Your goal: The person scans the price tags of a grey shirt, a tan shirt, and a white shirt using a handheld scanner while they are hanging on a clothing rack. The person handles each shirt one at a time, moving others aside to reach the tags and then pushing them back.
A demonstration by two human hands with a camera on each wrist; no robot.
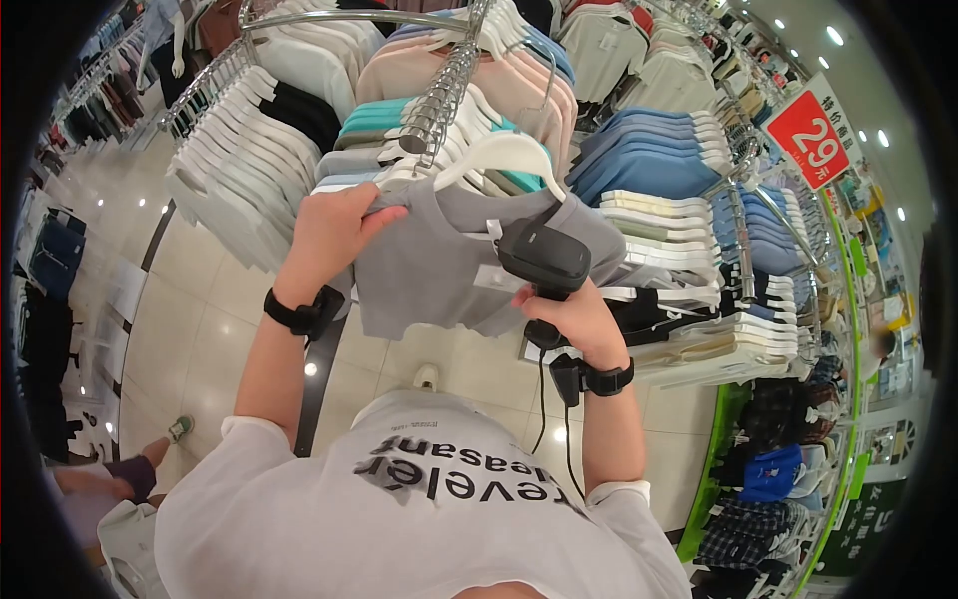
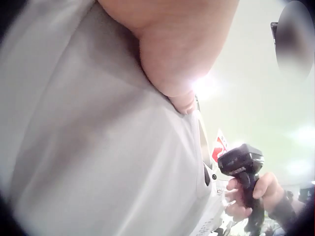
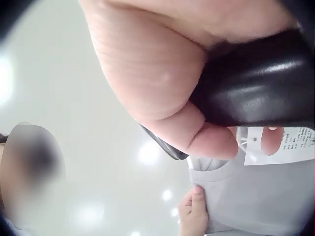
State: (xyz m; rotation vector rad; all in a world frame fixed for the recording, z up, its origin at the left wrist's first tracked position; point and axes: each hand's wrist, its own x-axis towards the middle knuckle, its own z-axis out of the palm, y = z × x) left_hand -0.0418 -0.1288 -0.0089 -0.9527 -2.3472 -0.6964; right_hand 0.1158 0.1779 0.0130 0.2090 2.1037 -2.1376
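Note:
A grey T-shirt (image 1: 409, 270) hangs on a white hanger (image 1: 504, 152) at the front of a rack, facing me. My left hand (image 1: 329, 232) pinches its shoulder at the left, thumb on the outside of the fabric. A black handheld barcode scanner (image 1: 544, 252) is gripped by its handle in my right hand (image 1: 584, 321), its head in front of the shirt's chest. Cables run down below that hand. In the right wrist view, a white printed tag (image 3: 290, 155) lies beside the scanner handle, with a fingertip overlapping it.
Behind the shirt, a chrome rack arm (image 1: 439, 100) carries several hung garments. White shirts (image 1: 239, 170) hang on the left, blue ones (image 1: 649, 150) on the right. A red price sign (image 1: 810, 135) stands at the upper right. Tiled floor (image 1: 190, 299) lies below; another person's leg (image 1: 155, 454) shows lower left.

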